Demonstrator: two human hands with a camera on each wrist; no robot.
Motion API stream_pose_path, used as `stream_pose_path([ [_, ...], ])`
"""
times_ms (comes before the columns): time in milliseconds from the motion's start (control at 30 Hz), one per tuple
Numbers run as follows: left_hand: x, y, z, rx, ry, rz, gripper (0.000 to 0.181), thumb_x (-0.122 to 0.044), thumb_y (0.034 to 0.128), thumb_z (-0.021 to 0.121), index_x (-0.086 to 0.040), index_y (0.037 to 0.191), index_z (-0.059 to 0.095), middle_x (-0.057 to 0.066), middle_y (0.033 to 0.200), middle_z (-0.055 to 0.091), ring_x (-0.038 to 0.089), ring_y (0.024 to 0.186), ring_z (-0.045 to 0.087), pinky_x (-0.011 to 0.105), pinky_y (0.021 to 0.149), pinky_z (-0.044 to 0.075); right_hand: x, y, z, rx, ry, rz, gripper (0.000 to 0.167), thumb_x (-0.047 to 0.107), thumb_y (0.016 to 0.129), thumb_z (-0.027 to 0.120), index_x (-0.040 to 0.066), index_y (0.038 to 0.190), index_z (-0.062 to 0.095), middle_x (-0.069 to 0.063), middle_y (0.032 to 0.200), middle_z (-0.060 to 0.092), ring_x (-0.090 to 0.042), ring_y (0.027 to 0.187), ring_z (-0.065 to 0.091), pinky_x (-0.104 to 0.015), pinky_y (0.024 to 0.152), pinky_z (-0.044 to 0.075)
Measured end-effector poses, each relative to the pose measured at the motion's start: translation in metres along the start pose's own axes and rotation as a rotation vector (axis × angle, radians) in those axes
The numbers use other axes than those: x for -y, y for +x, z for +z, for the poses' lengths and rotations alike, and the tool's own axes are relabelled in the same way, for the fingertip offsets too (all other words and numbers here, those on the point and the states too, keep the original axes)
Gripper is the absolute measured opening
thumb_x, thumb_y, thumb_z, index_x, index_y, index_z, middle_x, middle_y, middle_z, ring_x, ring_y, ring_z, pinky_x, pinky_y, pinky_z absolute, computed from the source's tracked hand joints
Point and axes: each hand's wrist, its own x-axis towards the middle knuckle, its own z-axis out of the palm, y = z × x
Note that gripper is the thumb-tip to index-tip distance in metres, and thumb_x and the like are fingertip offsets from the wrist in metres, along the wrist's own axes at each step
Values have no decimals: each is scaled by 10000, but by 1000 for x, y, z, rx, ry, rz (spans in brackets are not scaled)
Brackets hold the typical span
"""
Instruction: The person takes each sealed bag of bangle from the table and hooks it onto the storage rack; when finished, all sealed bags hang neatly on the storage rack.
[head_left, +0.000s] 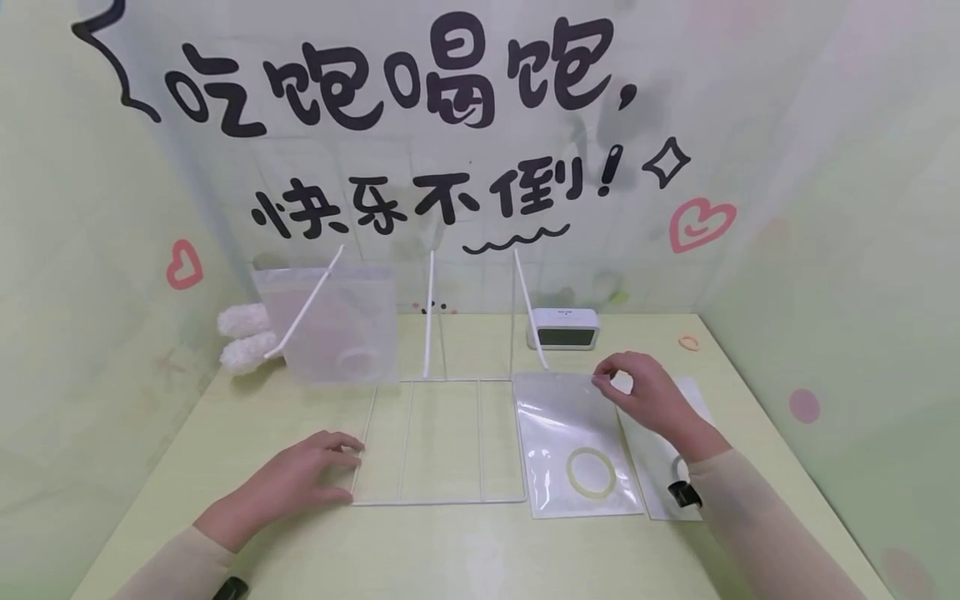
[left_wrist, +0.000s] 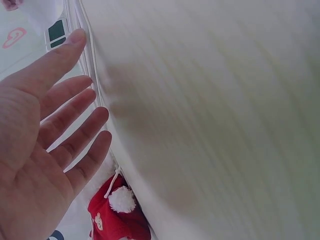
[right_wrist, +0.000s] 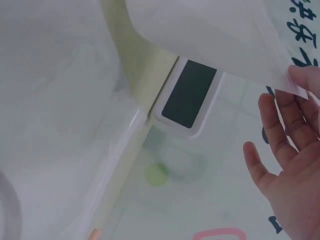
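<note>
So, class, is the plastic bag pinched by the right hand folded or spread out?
Spread out: the head view shows the plastic bag's broad rectangular face opened out, one far corner pinched by the right hand.

A white clock (head_left: pixel 566 328) with a dark display stands at the back of a pale worktop (head_left: pixel 442 554), an orange ring (head_left: pixel 688 342) lying to its right and a fluffy toy (head_left: pixel 246 353) well to its left. Bold black Chinese lettering (head_left: pixel 448 204) spans the wall (head_left: pixel 660 279) above the clock, between two pink hearts (head_left: pixel 678 240).
</note>
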Motion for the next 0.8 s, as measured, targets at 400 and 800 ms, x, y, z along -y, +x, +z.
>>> stream_pose_path([
  [400,1,2,2,-27,18,28,429,-374,767,898,-148,1116,793,-30,1294,679,267,1173,651,466,943,595,38,-2,-22,-123,64,-70,178,42,845,818,168,925,724,114,880,704,-63,855,627,-233,842,486],
  [800,2,0,2,-16,9,22,434,-355,776,894,-135,1135,787,-24,1302,677,272,1180,647,464,948,593,82,8,-41,-218,203,-211,317,-66,753,827,170,951,749,96,862,705,-98,873,616,-165,878,458],
])
